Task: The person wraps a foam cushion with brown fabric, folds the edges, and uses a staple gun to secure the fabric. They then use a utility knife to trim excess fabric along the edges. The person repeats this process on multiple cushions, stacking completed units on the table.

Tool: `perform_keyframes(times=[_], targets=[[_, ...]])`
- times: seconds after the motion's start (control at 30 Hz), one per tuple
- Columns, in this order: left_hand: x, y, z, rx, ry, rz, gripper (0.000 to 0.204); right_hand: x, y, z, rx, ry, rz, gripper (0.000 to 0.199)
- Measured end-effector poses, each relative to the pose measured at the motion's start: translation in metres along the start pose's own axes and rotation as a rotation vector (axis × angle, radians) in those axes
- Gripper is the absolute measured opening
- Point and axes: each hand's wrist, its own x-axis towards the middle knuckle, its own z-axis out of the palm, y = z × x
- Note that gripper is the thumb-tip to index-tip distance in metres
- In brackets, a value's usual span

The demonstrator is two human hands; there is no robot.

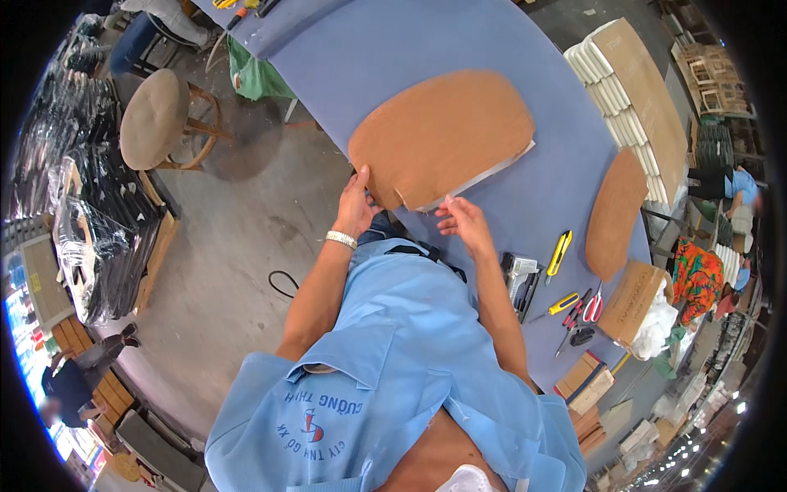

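A large brown upholstered-looking oval panel (443, 135) lies on the blue-covered table in front of me. A pale strip (496, 168) shows along its near right edge, and a small notch or fold is visible at its near edge. My left hand (357, 207) grips the panel's left end, with some fingers hidden below the rim. Beside the near edge, my right hand (466, 225) has its fingers bent and apart, a fingertip at the pale strip. I cannot make out anything held in it.
Right of my right arm lie a staple gun (518, 275), a yellow utility knife (559, 252), a screwdriver (564, 303) and red-handled scissors (593, 307). Another brown panel (615, 215) rests at the table's right edge, near a cardboard box (635, 303). A round stool (156, 119) stands left.
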Motion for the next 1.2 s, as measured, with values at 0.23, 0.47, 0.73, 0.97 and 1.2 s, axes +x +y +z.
perform_keyframes(times=[0.23, 0.47, 0.73, 0.97, 1.2], targets=[[0.009, -0.006, 0.013, 0.265, 0.078, 0.11, 0.067, 0.003, -0.005, 0.037, 0.084, -0.108, 0.114, 0.055], [0.037, -0.014, 0.018, 0.525, 0.151, 0.354, 0.07, 0.018, -0.02, 0.042, 0.075, -0.072, -0.003, 0.056], [-0.041, 0.017, 0.05, 0.007, -0.158, -0.097, 0.066, -0.035, -0.11, 0.046, -0.51, 0.115, -0.436, 0.057], [-0.04, 0.021, 0.039, 0.516, 0.037, 0.085, 0.064, -0.028, -0.108, 0.048, -0.324, 0.028, -0.331, 0.057], [-0.087, 0.028, 0.03, 1.235, -0.198, 1.086, 0.068, -0.037, -0.124, 0.05, -0.413, 0.089, -0.243, 0.056]])
